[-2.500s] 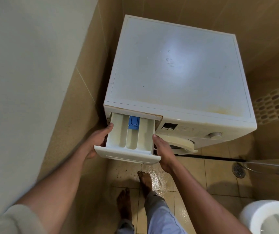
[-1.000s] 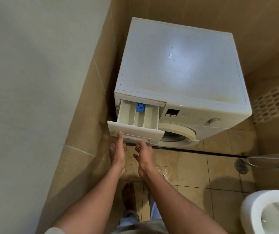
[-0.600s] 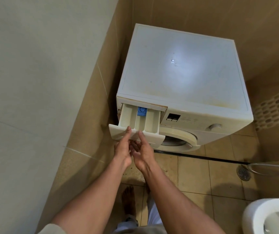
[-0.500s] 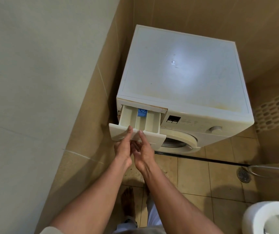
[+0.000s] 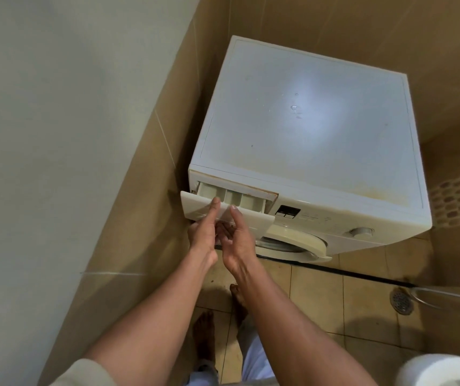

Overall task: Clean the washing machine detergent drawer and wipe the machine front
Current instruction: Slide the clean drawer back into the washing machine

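Gripping the detergent drawer [image 5: 252, 220] with the fingers [image 5: 214, 210] of the left hand [image 5: 202, 235] and right hand [image 5: 238, 238] clamped on its front panel, the person had pushed it further into the upper-left slot of the washing machine [image 5: 306, 121] than moments earlier, which suggested closure, with front wiping outstanding.

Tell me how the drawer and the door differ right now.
The drawer, partly pulled out, is rectangular, at the upper left of the machine; the door is round and lower. The left hand and right hand hold the drawer; nothing touches the door. The door's rim looks yellower than the drawer's panel. Both are on the machine's front.
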A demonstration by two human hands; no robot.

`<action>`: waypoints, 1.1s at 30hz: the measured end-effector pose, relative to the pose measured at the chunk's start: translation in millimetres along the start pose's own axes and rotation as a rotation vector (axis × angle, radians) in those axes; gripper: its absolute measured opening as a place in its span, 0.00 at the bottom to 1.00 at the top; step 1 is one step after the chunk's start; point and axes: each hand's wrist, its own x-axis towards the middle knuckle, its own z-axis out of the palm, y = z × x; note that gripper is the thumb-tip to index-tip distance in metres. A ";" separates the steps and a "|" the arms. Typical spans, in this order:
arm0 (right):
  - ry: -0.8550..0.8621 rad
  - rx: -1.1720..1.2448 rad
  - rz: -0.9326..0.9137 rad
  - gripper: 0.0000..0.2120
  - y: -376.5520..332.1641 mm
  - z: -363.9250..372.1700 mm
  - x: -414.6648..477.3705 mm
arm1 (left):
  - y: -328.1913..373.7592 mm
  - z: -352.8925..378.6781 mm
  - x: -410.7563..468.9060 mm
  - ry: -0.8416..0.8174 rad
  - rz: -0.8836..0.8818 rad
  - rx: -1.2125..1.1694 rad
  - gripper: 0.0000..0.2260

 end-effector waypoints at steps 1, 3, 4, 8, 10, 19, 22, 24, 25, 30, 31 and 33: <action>-0.002 -0.007 -0.002 0.18 -4.4 3.0 3.7 | 2.3 4.7 3.3 0.005 0.001 0.002 0.30; -0.002 -0.032 -0.007 0.18 -12.3 8.8 10.1 | 7.2 13.5 8.7 0.007 0.003 0.003 0.30; 0.001 -0.047 -0.007 0.18 -16.5 11.7 14.1 | 9.6 18.5 11.8 0.003 0.004 0.001 0.29; -0.001 -0.071 0.004 0.14 -31.5 21.9 27.5 | 20.9 37.0 22.1 0.001 0.005 -0.013 0.29; 0.006 -0.077 0.008 0.14 -34.9 25.3 32.5 | 24.5 42.8 24.9 0.024 -0.001 -0.005 0.30; -0.009 -0.032 0.010 0.17 -35.3 25.5 45.3 | 28.0 48.2 27.1 0.020 0.015 0.003 0.26; -0.031 -0.039 0.021 0.18 -37.8 25.9 42.8 | 29.1 48.4 27.0 0.008 -0.005 0.007 0.26; -0.056 -0.035 0.044 0.21 -40.7 25.9 39.1 | 30.5 49.2 26.4 -0.016 -0.026 -0.002 0.25; -0.059 -0.019 0.053 0.24 -42.7 26.6 37.3 | 31.5 50.0 25.9 -0.033 -0.035 -0.006 0.24; -0.036 0.064 0.081 0.29 -53.2 29.3 36.7 | 35.4 50.7 27.0 -0.096 -0.046 0.018 0.24; -0.038 0.051 0.075 0.28 -53.6 29.1 37.3 | 35.7 49.6 28.5 -0.114 -0.044 0.022 0.25; -0.038 0.020 0.053 0.29 -51.4 28.4 37.3 | 34.9 47.9 30.5 -0.152 -0.033 0.015 0.25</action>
